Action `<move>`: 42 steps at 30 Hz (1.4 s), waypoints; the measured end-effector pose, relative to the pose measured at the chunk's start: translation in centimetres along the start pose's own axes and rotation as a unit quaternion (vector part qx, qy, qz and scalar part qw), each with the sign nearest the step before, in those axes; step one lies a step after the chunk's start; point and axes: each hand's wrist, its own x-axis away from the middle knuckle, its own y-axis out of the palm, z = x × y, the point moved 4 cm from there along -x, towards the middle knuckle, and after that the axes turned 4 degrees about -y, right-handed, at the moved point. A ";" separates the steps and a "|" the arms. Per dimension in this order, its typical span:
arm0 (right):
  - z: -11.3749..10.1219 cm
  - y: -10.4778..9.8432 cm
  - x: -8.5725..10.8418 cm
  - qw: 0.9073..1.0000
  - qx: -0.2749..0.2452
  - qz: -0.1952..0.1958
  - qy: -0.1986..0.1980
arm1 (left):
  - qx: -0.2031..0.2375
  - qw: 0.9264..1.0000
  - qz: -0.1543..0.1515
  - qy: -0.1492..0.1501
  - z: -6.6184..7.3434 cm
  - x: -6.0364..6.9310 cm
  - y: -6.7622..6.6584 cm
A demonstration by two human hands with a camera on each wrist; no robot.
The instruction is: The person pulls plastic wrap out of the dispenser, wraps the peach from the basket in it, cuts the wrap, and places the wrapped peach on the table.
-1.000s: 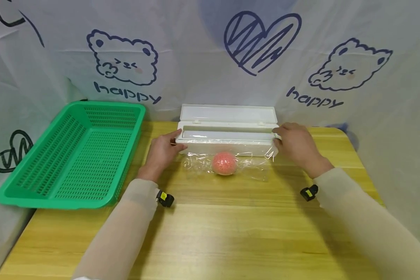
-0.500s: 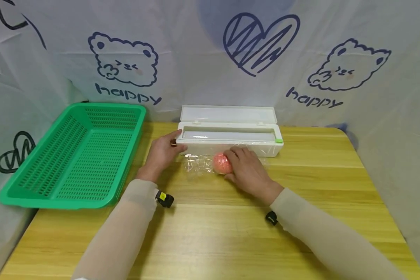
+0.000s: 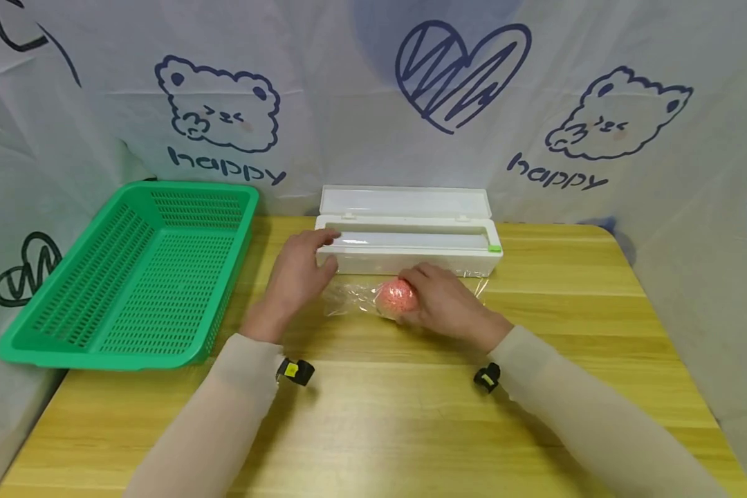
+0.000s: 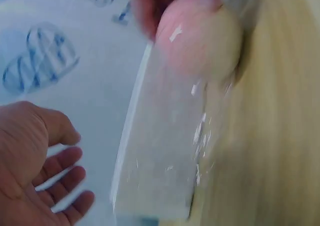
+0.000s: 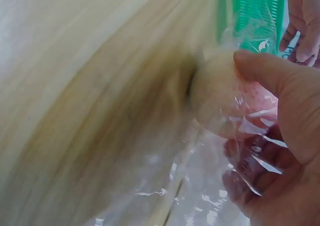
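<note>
The right hand [image 3: 451, 304] grips a pink ball [image 3: 395, 296] through clear film [image 3: 351, 297], its thumb laid along one side and its fingers [image 5: 255, 161] curled round another, so the hold is only as wide as the ball itself. In the right wrist view the film runs taut and shiny over the ball and across those fingers (the side under the thumb looks pale cream rather than pink). Whether the ball is lifted or rests on the wooden table [image 3: 386, 415] I cannot tell. The film trails out to the left of the grip and a little to its right.

Directly beyond the grip lies a long white box [image 3: 373, 264], its lid [image 3: 404, 202] raised at the back and a white roll [image 3: 411, 240] inside. A small green tab [image 3: 494, 248] sits on the box's front corner, off to the right of the grip.

To the left of the grip, near the far end of the trailing film, is the left hand [image 3: 295, 277], thumb and fingers apart, relaxed and holding nothing, close by the box's left end. Farther left of the grip, past that hand, stands a green basket [image 3: 99, 360]. Behind everything hangs a pale cloth [image 3: 342, 104] with bears and hearts drawn in dark lines.
</note>
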 end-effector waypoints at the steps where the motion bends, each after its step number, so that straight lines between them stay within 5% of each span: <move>1: 0.0 0.0 0.0 1.000 -0.010 -0.008 0.005 | -0.010 1.000 -0.004 0.026 0.8 0.4 0.3; 4: 0.0 -0.1 0.1 0.998 -0.047 -0.030 0.019 | -0.047 0.993 -0.049 0.097 2.7 1.6 2.0; 7: 0.1 -0.2 0.2 0.995 -0.078 -0.049 0.026 | -0.089 0.979 -0.103 0.155 3.9 2.6 3.7; 12: 0.0 -0.3 0.1 0.990 -0.113 -0.079 0.018 | -0.139 0.957 -0.145 0.208 4.4 3.6 5.7; 17: 0.2 -0.1 -0.3 0.977 -0.180 -0.111 0.026 | -0.126 0.961 -0.164 0.185 3.8 3.5 6.7; 22: 1.0 0.1 -0.4 0.962 -0.230 -0.133 0.058 | -0.037 0.968 -0.210 0.129 3.1 2.3 6.9; 26: 1.1 -0.4 -0.4 0.976 -0.177 -0.121 0.035 | 0.022 0.965 -0.249 0.078 2.4 0.9 6.9; 30: 0.3 -1.0 -0.2 0.991 -0.091 -0.094 0.010 | 0.033 0.959 -0.279 0.048 2.0 0.0 7.0; 34: -0.7 -0.8 0.0 0.996 -0.032 -0.079 -0.020 | 0.035 0.949 -0.310 0.036 1.7 -0.6 7.1; 42: 0.1 0.2 -0.3 0.994 -0.062 -0.090 -0.003 | 0.028 0.939 -0.342 0.021 1.5 -1.0 7.7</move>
